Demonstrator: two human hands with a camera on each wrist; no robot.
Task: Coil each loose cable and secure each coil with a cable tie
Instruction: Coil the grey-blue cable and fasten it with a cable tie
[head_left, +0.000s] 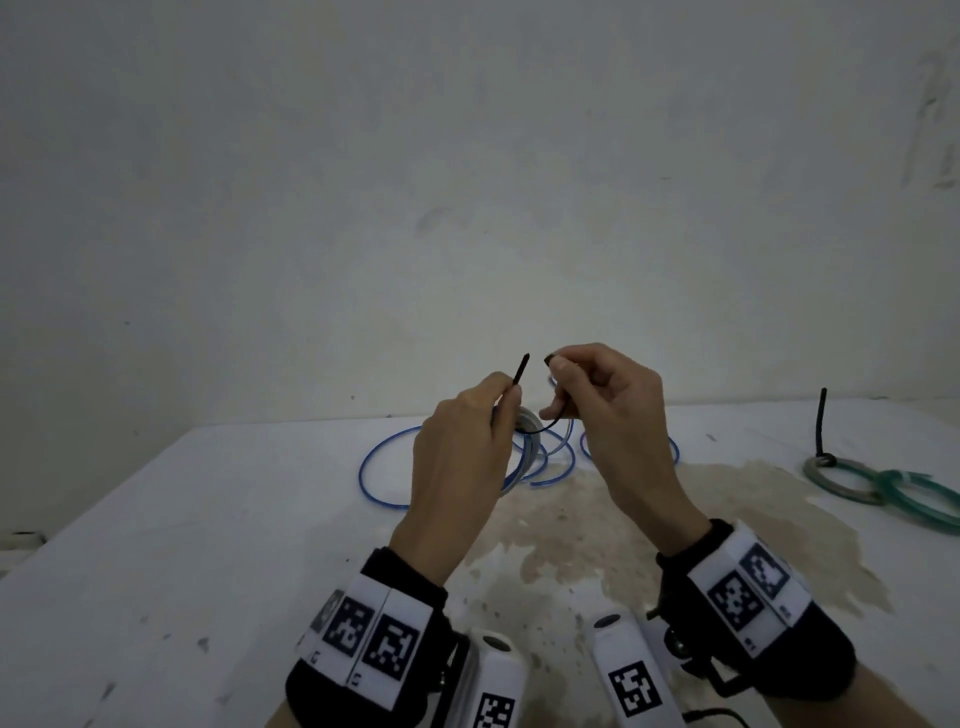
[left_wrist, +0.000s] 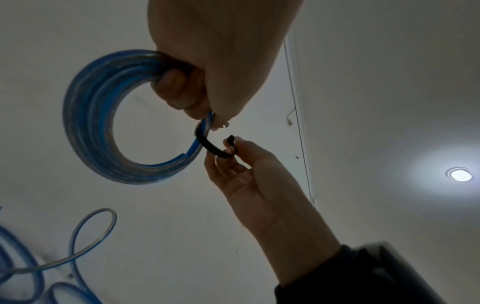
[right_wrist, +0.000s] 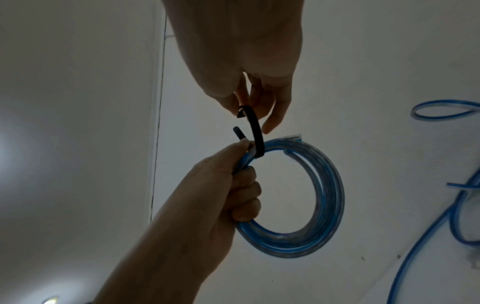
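Observation:
My left hand (head_left: 506, 400) is raised above the table and grips a small blue cable coil (left_wrist: 88, 123), mostly hidden behind the hand in the head view. A black cable tie (left_wrist: 210, 147) loops under the coil's strands. Its pointed tail (head_left: 521, 370) sticks up from between my left thumb and forefinger. My right hand (head_left: 556, 384) pinches the tie's head end (right_wrist: 244, 112), a short gap away from the tail. In the right wrist view the coil (right_wrist: 327, 195) hangs as a round ring below the tie (right_wrist: 255, 131).
More loose blue cable (head_left: 384, 467) lies in wide loops on the white table (head_left: 208, 519) behind my hands. At the right lies a green coil (head_left: 841, 480) bound by a black tie whose tail (head_left: 822, 415) stands upright. A brown stain (head_left: 675, 519) marks the tabletop.

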